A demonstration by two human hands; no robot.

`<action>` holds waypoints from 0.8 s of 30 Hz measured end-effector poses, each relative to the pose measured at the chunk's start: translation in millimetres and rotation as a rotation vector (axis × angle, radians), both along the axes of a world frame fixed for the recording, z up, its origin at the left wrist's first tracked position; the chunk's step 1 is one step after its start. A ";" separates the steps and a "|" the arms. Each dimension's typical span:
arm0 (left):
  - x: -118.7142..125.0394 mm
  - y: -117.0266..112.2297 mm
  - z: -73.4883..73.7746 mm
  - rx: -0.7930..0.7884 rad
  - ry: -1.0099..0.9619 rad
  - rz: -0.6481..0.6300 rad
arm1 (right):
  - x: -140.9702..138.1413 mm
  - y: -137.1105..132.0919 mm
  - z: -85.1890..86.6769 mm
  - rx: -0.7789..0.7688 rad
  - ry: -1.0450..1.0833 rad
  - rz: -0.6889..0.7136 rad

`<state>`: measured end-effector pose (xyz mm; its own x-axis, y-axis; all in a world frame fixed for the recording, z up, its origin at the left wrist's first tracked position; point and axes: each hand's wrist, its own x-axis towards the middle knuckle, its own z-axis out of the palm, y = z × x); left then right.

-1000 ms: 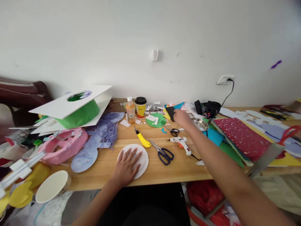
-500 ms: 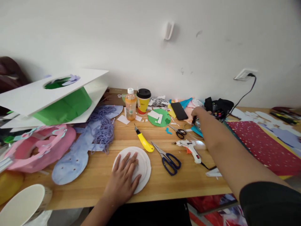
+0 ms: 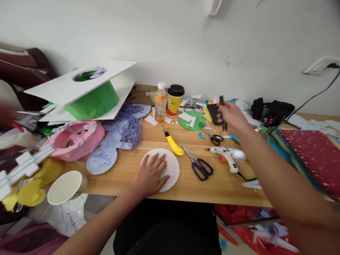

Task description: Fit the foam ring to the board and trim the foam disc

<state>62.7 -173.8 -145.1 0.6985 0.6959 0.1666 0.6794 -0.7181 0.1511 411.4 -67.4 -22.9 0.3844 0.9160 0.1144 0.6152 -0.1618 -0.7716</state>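
My left hand point(image 3: 153, 173) lies flat on a stack of white round discs point(image 3: 174, 177), its fingers spread and pressing on the smaller upper disc. Raised over the back right of the table, my right hand point(image 3: 231, 115) is closed round a slim black pen-like stick point(image 3: 222, 106), blurred by motion. Near the left hand lie a yellow utility knife point(image 3: 174, 143) with its blade out and large navy-handled scissors point(image 3: 202, 168). A white glue gun point(image 3: 225, 156) rests below my right forearm, beside small black-handled scissors point(image 3: 216, 139).
At the back stand an orange drink bottle point(image 3: 160, 102) and a lidded paper cup point(image 3: 175, 101). A green paper disc point(image 3: 192, 121) and a phone point(image 3: 214, 112) lie nearby. Purple yarn point(image 3: 130, 129), a pink ring point(image 3: 79, 141) and a green-and-white structure point(image 3: 92, 102) fill the left; a black pouch point(image 3: 272, 109) sits right.
My right hand has come up and away from the clutter near the black pouch with the black stick in it. The left hand stays on the discs. The view has shifted.
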 end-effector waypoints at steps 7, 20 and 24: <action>-1.5 1.9 0.4 0.004 -0.003 -0.027 | -145.3 -139.7 -76.8 -0.066 1.504 0.341; -5.1 -3.8 -14.0 0.047 -0.067 0.001 | -172.2 -139.3 -116.6 0.116 1.556 0.293; -4.6 -3.9 -13.7 0.034 -0.070 0.005 | -165.0 -139.2 -115.5 0.014 1.637 0.365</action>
<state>58.1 -177.7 -158.8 0.6807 0.6926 0.2388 0.6717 -0.7201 0.1738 246.4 -206.5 -138.4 -0.1192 0.9806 -0.1559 -0.7821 -0.1894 -0.5936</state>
